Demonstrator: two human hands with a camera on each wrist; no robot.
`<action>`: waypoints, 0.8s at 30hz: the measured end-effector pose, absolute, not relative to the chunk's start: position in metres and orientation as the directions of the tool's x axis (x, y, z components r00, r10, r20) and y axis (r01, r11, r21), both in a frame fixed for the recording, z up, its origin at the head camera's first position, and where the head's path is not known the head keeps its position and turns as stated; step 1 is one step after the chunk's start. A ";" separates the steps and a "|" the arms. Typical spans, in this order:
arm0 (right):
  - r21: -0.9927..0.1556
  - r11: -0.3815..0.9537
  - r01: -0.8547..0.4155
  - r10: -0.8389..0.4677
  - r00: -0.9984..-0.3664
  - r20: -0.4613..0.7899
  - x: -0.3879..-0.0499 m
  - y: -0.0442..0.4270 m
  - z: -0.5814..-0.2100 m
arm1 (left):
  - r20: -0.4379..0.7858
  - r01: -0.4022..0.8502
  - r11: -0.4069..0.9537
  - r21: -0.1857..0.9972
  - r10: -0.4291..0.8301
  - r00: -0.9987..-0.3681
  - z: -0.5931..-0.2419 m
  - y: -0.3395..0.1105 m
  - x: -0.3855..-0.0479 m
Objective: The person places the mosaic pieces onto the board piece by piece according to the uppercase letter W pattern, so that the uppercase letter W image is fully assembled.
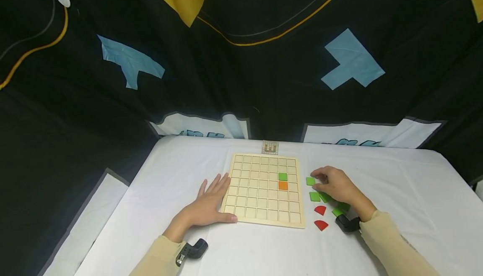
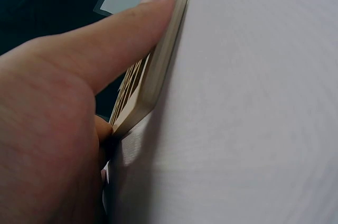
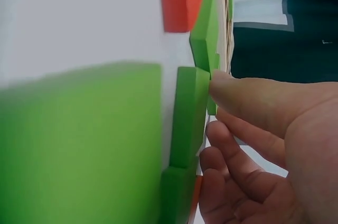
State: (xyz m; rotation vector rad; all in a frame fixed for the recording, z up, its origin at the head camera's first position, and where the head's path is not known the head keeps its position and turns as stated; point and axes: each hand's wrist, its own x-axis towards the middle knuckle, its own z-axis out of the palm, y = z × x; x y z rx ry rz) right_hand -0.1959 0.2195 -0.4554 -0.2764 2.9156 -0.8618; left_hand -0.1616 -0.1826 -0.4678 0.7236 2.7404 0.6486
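My left hand (image 1: 207, 207) lies spread at the left edge of a pale wooden grid board (image 1: 260, 220). Its thumb (image 2: 127, 34) rests on the board's front rim, and its fingertips touch the left rim. On the board sit a green square tile (image 1: 283, 176) and, just below it, an orange square tile (image 1: 283, 186). Right of the board, my right hand (image 1: 336, 183) pinches a green square tile (image 1: 310, 181) by opposite edges between thumb and forefinger; the tile is low at the tabletop. The other right fingers (image 3: 214, 182) are curled.
More green tiles (image 1: 315, 196) lie beneath and beside the right hand, some partly hidden. Two red quarter-circle pieces (image 1: 321, 225) lie nearer the front. A small patterned square (image 1: 270, 147) touches the board's back edge. The white-covered table (image 1: 256, 251) meets a dark curtain (image 1: 241, 83) behind.
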 end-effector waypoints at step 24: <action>-0.521 0.842 -0.138 -0.176 -0.984 -0.024 -0.192 0.216 -0.453 | -0.107 0.411 0.777 0.476 0.515 -0.850 -0.467 -0.183 -0.162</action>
